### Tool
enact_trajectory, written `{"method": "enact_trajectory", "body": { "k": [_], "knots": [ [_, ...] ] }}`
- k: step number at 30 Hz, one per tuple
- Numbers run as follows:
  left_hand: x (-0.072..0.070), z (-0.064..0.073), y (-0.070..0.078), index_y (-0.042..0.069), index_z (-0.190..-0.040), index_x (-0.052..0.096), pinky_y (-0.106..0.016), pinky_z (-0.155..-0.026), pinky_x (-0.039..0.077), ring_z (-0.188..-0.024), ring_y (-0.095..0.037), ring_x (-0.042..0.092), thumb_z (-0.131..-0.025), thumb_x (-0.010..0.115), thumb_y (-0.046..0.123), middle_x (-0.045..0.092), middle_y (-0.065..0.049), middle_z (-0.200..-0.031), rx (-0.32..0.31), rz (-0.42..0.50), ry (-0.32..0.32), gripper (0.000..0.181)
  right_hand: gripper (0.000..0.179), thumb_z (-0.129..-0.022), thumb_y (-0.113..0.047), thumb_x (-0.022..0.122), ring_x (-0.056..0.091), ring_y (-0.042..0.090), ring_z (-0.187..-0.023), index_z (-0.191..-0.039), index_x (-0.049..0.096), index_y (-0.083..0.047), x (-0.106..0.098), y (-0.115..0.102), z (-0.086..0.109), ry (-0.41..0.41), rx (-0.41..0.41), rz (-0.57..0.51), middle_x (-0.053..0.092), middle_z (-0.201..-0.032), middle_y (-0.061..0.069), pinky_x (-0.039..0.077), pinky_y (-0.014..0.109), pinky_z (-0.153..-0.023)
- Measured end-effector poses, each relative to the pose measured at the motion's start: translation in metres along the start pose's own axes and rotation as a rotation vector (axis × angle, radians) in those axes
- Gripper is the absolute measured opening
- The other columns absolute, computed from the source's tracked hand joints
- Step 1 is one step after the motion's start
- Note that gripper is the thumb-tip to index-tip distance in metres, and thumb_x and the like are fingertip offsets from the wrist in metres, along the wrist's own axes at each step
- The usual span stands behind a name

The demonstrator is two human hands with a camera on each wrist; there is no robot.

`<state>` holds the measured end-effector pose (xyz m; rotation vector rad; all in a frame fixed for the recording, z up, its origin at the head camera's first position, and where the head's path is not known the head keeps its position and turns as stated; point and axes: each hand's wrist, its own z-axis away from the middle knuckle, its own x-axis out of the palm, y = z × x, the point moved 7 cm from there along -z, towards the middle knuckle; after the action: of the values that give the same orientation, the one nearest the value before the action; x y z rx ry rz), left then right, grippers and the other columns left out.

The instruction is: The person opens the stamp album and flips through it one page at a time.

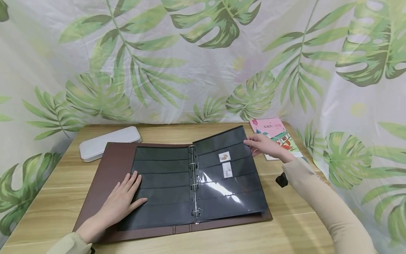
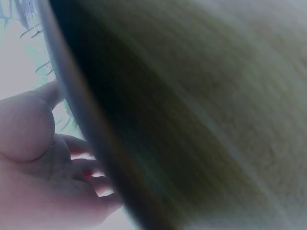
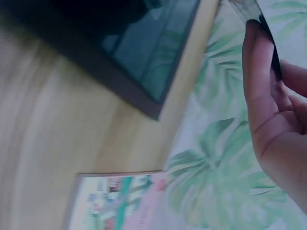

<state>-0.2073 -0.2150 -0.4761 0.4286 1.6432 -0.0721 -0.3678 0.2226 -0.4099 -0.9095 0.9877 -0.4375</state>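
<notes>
A brown ring-bound stamp album (image 1: 104,176) lies spread on the table, with black pocket pages on both sides of its metal rings (image 1: 194,176). My left hand (image 1: 118,201) rests with straight fingers over the outer edge of the left page (image 1: 165,190). Between thumb and fingers, my right hand (image 1: 264,144) pinches the outer upper edge of the right page (image 1: 222,139), which is lifted at that side. Two small pale stamps, one (image 1: 224,156) above the other (image 1: 227,170), sit in its pockets. The right wrist view shows the page edge (image 3: 271,45) between the fingers.
A white oblong case (image 1: 109,141) stands behind the album's left corner. At the back right lies a pink and green booklet (image 1: 276,135), partly behind my right hand. A leaf-patterned curtain (image 1: 203,70) hangs along the wooden table's (image 1: 295,225) far side.
</notes>
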Motion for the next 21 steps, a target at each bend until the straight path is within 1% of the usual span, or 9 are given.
{"method": "enact_trajectory", "body": {
  "k": [1, 4, 9, 12, 15, 17, 19, 21],
  "knots": [
    [0.0, 0.0, 0.0, -0.006, -0.145, 0.044, -0.068, -0.107, 0.036, -0.141, -0.051, 0.036, -0.088, 0.072, 0.039, 0.037, -0.03, -0.154, 0.0, 0.0, 0.0, 0.078, 0.031, -0.106, -0.025, 0.047, 0.057, 0.01, -0.066, -0.082, 0.043, -0.006, -0.001, -0.005, 0.001, -0.006, 0.001, -0.01, 0.048, -0.07, 0.0, 0.061, 0.039, -0.075],
    [0.0, 0.0, -0.001, -0.006, -0.146, 0.044, -0.068, -0.107, 0.036, -0.141, -0.051, 0.036, -0.088, 0.072, 0.04, 0.038, -0.03, -0.154, -0.001, -0.002, -0.001, 0.078, 0.028, -0.106, -0.025, 0.046, 0.055, 0.009, -0.064, -0.087, 0.043, -0.005, -0.002, -0.019, 0.003, -0.02, 0.0, -0.037, 0.046, -0.072, -0.001, 0.061, 0.038, -0.073],
    [0.0, 0.0, -0.001, -0.005, -0.146, 0.044, -0.067, -0.107, 0.036, -0.141, -0.05, 0.036, -0.088, 0.071, 0.041, 0.038, -0.03, -0.154, 0.007, -0.013, -0.003, 0.078, 0.026, -0.106, -0.025, 0.046, 0.06, 0.009, -0.068, -0.095, 0.049, -0.002, 0.0, -0.035, 0.003, -0.039, 0.0, -0.112, 0.056, -0.078, -0.001, 0.06, 0.027, -0.07],
    [0.0, 0.0, -0.001, -0.005, -0.146, 0.045, -0.067, -0.107, 0.037, -0.141, -0.05, 0.037, -0.088, 0.072, 0.041, 0.039, -0.029, -0.153, 0.013, -0.018, 0.002, 0.078, 0.025, -0.106, -0.024, 0.047, 0.063, 0.009, -0.071, -0.099, 0.052, -0.001, 0.001, -0.044, 0.002, -0.038, 0.004, -0.152, 0.06, -0.081, -0.001, 0.059, 0.025, -0.071],
    [-0.001, 0.001, -0.001, -0.005, -0.145, 0.046, -0.066, -0.106, 0.038, -0.141, -0.05, 0.038, -0.088, 0.072, 0.041, 0.04, -0.029, -0.153, 0.018, -0.02, 0.011, 0.078, 0.023, -0.106, -0.023, 0.046, 0.057, 0.007, -0.068, -0.094, 0.049, -0.004, 0.004, -0.056, 0.001, -0.049, 0.004, -0.19, 0.052, -0.079, -0.002, 0.058, 0.023, -0.071],
    [-0.002, 0.001, -0.001, -0.005, -0.145, 0.046, -0.066, -0.106, 0.038, -0.141, -0.05, 0.038, -0.088, 0.072, 0.04, 0.04, -0.029, -0.153, 0.021, -0.02, 0.017, 0.078, 0.024, -0.107, -0.023, 0.044, 0.05, 0.006, -0.064, -0.088, 0.044, -0.007, 0.008, -0.065, -0.001, -0.064, 0.001, -0.245, 0.044, -0.077, -0.003, 0.054, 0.021, -0.068],
    [-0.002, 0.001, -0.002, -0.005, -0.145, 0.046, -0.066, -0.106, 0.038, -0.14, -0.05, 0.038, -0.087, 0.073, 0.04, 0.04, -0.03, -0.152, 0.024, -0.017, 0.023, 0.078, 0.028, -0.107, -0.021, 0.043, 0.04, 0.006, -0.06, -0.082, 0.037, -0.009, 0.011, -0.074, -0.005, -0.079, -0.002, -0.331, 0.034, -0.073, -0.003, 0.047, 0.02, -0.063],
    [-0.002, 0.001, -0.002, -0.005, -0.145, 0.046, -0.066, -0.106, 0.038, -0.14, -0.05, 0.038, -0.087, 0.073, 0.04, 0.04, -0.03, -0.152, 0.025, -0.015, 0.03, 0.078, 0.032, -0.108, -0.019, 0.042, 0.033, 0.007, -0.058, -0.078, 0.033, -0.011, 0.015, -0.083, -0.009, -0.091, -0.005, -0.436, 0.029, -0.071, -0.004, 0.04, 0.022, -0.061]
  ]
}}
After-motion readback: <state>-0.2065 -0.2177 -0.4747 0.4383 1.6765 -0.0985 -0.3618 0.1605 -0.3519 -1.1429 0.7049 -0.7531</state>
